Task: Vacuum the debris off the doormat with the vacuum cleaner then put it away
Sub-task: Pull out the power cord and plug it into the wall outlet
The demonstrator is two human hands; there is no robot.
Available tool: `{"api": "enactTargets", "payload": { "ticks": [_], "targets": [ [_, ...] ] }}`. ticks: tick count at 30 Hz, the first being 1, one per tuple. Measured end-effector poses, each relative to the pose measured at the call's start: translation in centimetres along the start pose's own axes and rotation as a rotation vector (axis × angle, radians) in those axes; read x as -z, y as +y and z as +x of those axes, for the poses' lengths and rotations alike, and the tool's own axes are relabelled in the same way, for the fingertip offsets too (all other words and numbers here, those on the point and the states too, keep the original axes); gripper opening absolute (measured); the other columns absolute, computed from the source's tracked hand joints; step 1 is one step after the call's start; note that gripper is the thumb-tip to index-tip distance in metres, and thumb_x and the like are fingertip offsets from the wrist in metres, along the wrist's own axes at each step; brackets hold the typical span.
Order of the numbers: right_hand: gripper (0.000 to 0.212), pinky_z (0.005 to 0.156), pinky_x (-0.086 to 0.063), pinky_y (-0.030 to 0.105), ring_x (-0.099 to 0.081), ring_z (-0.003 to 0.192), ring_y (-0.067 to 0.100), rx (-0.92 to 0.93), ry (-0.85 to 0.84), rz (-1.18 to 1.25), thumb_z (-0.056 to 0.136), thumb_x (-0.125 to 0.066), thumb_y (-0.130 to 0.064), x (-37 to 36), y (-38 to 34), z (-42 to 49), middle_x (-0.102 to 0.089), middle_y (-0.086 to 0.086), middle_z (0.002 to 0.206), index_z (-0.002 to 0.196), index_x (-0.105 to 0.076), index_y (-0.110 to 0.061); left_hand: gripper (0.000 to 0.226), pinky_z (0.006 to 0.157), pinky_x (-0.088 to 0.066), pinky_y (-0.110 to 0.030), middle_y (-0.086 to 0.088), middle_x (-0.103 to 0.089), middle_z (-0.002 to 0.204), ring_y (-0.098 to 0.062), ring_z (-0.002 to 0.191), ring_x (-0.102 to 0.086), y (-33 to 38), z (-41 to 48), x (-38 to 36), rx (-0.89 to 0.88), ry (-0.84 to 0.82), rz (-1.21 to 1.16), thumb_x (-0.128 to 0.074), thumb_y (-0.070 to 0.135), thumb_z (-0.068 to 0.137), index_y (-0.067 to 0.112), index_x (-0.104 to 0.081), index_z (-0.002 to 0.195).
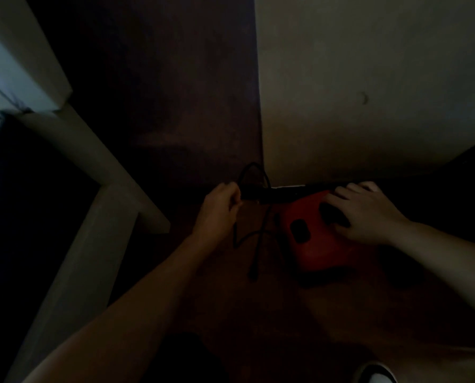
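The room is very dim; the red vacuum cleaner (316, 244) is sitting on the dark floor (258, 313), pushed close to the foot of the pale wall (368, 78), with its black front part lying along the base of that wall; the person is leaning over it with both bare arms reaching down. The right hand (368, 214) is resting on top of the red body at its far end, fingers spread and fairly straight across it, thumb lying beside a dark recess; it is pressing rather than clutching. The left hand (222, 205) is curling its fingers round the black cord (264, 230), pinching it just left of the machine's black front; above the hand the cord is rising in a small loop against the wall's corner, and below it is trailing down over the floor, crossing itself; its plug (254, 273) is lying loose on the floor, just left of the red body. A white door frame (98, 189) is slanting down on the left; the toe of a shoe (377, 375) is showing at the bottom right.
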State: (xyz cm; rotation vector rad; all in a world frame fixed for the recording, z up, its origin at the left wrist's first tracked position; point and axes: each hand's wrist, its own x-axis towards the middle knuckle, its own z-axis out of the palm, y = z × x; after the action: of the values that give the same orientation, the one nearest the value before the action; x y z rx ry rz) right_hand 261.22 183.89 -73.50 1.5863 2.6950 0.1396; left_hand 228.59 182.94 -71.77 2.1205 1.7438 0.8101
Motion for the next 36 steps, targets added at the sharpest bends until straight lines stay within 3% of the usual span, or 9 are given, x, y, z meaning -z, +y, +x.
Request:
{"api": "enactTargets", "payload": {
  "ticks": [3, 7, 11, 17, 21, 25, 29, 33, 36],
  "targets": [
    [0.057, 0.094, -0.033, 0.041, -0.059, 0.105, 0.026, -0.011, -0.021, 0.005, 0.076, -0.063, -0.053, 0.2, -0.1, 0.0, -0.063, 0.000, 0.113, 0.127, -0.059, -0.027, 0.013, 0.082, -0.049, -0.031, -0.005, -0.049, 0.107, -0.019, 0.094, -0.057, -1.2, -1.9, -2.3, 0.026, -0.027, 0.039, -0.069, 0.003, 0.083, 0.009, -0.061, 0.091],
    [0.058, 0.094, -0.036, 0.042, -0.059, 0.104, 0.028, -0.003, 0.008, -0.005, 0.075, -0.072, -0.049, -0.3, 0.1, 0.0, -0.062, 0.001, 0.111, 0.126, -0.057, -0.026, 0.030, 0.096, -0.048, -0.030, -0.013, -0.036, 0.140, -0.021, 0.117, -0.052, -1.6, -4.2, -5.5, 0.022, -0.098, 0.062, -0.074, 0.006, 0.082, 0.008, -0.063, 0.110],
    [0.056, 0.093, -0.038, 0.043, -0.059, 0.101, 0.028, 0.019, 0.046, 0.017, 0.075, -0.058, -0.053, -0.6, 0.1, 0.0, -0.061, 0.001, 0.109, 0.125, -0.054, -0.027, 0.034, 0.097, -0.039, -0.023, -0.013, -0.053, 0.130, -0.026, 0.117, -0.056, -1.4, -4.8, -8.4, -0.189, -0.273, 0.058, -0.072, 0.006, 0.082, 0.004, -0.064, 0.115],
    [0.056, 0.091, -0.039, 0.043, -0.060, 0.097, 0.027, 0.041, 0.100, 0.034, 0.074, -0.045, -0.056, -0.9, 0.3, -0.1, -0.061, 0.000, 0.104, 0.122, -0.052, -0.028, 0.041, 0.108, -0.034, -0.028, -0.013, -0.052, 0.138, -0.025, 0.127, -0.050, -1.4, -2.7, -11.5, -0.151, -0.501, 0.014, -0.062, 0.004, 0.091, 0.007, -0.058, 0.131],
    [0.055, 0.091, -0.040, 0.044, -0.060, 0.098, 0.029, 0.050, 0.105, 0.043, 0.074, -0.052, -0.053, -0.9, 0.4, -0.1, -0.062, 0.002, 0.103, 0.122, -0.052, -0.027, 0.038, 0.102, -0.037, -0.026, -0.009, -0.055, 0.132, -0.022, 0.121, -0.053, -2.5, -1.7, -11.8, -0.177, -0.499, 0.034, -0.066, 0.003, 0.087, 0.013, -0.065, 0.123],
    [0.056, 0.093, -0.040, 0.046, -0.059, 0.099, 0.029, 0.051, 0.084, 0.036, 0.075, -0.067, -0.049, -1.0, 0.5, -0.1, -0.061, 0.003, 0.105, 0.124, -0.054, -0.026, 0.039, 0.096, -0.038, -0.021, -0.004, -0.052, 0.127, -0.016, 0.116, -0.053, -2.6, -1.9, -11.9, -0.068, -0.440, -0.031, -0.068, 0.004, 0.086, 0.016, -0.062, 0.122],
    [0.056, 0.096, -0.038, 0.046, -0.058, 0.104, 0.028, 0.045, 0.055, 0.033, 0.077, -0.064, -0.051, -0.9, 0.6, 0.0, -0.061, 0.002, 0.110, 0.127, -0.053, -0.027, 0.038, 0.091, -0.037, -0.018, -0.003, -0.057, 0.123, -0.015, 0.113, -0.056, -2.7, -2.5, -11.7, -0.042, -0.393, -0.060, -0.070, 0.006, 0.084, 0.014, -0.059, 0.120],
    [0.057, 0.094, -0.039, 0.046, -0.059, 0.101, 0.029, 0.047, 0.079, 0.041, 0.075, -0.056, -0.052, -0.8, 0.4, -0.1, -0.061, 0.003, 0.108, 0.125, -0.053, -0.026, 0.024, 0.089, -0.050, -0.033, -0.002, -0.066, 0.111, -0.017, 0.103, -0.062, -3.2, -3.1, -10.8, -0.069, -0.550, -0.051, -0.067, 0.008, 0.086, 0.013, -0.062, 0.108],
    [0.057, 0.093, -0.039, 0.044, -0.060, 0.100, 0.030, 0.043, 0.082, 0.021, 0.075, -0.062, -0.051, -0.9, 0.4, -0.1, -0.062, 0.003, 0.109, 0.125, -0.056, -0.024, 0.019, 0.083, -0.048, -0.026, 0.001, -0.067, 0.105, -0.013, 0.097, -0.062, -3.2, -3.6, -10.3, -0.086, -0.734, -0.060, -0.071, 0.020, 0.087, 0.014, -0.067, 0.104]
  ]
}}
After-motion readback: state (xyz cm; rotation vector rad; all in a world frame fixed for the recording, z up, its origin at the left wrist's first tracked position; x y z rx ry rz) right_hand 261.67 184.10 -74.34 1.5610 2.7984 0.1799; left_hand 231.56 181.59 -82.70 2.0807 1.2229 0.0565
